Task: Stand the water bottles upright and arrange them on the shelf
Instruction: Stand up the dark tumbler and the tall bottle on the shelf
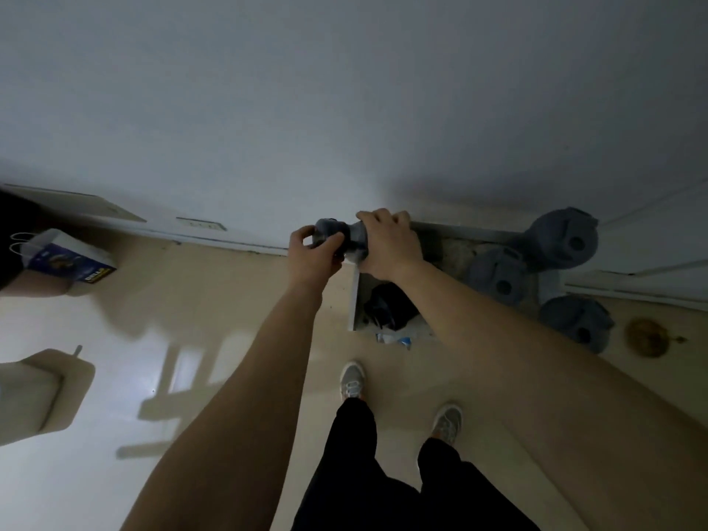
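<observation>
I hold a grey water bottle sideways in front of the white wall, above the shelf's left end. My right hand wraps its body. My left hand grips its cap end. Three grey bottles stand upright on the shelf to the right, seen from above: one at the back, one in the middle and one nearest me. The light is dim.
Below the shelf top lie a black bag and some scraps on the beige floor. A blue and white paper bag stands at the left by the wall. A beige stool sits lower left. My feet are below the shelf.
</observation>
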Demonstrator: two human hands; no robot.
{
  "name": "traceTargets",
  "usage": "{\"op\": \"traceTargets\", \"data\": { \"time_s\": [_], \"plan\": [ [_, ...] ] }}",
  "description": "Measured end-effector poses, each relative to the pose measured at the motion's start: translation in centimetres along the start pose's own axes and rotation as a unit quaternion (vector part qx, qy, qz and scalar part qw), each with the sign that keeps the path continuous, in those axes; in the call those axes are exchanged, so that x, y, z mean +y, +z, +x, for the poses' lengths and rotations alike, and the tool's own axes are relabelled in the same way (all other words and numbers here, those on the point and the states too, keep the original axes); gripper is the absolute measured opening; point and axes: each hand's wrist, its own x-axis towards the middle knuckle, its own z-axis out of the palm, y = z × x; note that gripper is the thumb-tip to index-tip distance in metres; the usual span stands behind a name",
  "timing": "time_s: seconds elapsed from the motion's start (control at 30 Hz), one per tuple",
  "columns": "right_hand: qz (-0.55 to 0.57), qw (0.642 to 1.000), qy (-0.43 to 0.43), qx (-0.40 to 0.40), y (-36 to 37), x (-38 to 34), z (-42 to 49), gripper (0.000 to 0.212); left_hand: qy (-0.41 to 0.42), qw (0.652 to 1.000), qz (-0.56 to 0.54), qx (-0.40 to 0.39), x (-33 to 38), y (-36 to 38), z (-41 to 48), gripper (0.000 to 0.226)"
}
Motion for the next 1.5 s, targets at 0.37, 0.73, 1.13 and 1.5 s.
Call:
{"op": "traceTargets", "data": {
  "time_s": [0.37, 0.73, 1.13, 1.5],
  "plan": [
    [0.307, 0.934, 0.082, 0.166, -1.7, 2.1, -1.5, 0.049, 0.287, 0.928, 0.224, -0.082, 3.9, 3.5, -0.8, 0.063],
    [0.431, 0.863, 0.194, 0.177, 0.4, 2.7, -4.1, 0.064, 0.237, 0.948, 0.174, -0.119, 1.0, 2.7, -2.6, 0.062],
    [0.641, 0.654, 0.401, 0.029, 10.0, 4.5, -8.2, 0.071, 0.119, 0.808, 0.551, -0.170, -10.0, 3.9, -2.2, 0.067],
    [0.730, 0.571, 0.374, -0.038, 7.8, 4.0, -9.7, 0.049, 0.225, 0.893, 0.373, -0.114, -7.8, 3.2, -5.4, 0.053]
  ]
}}
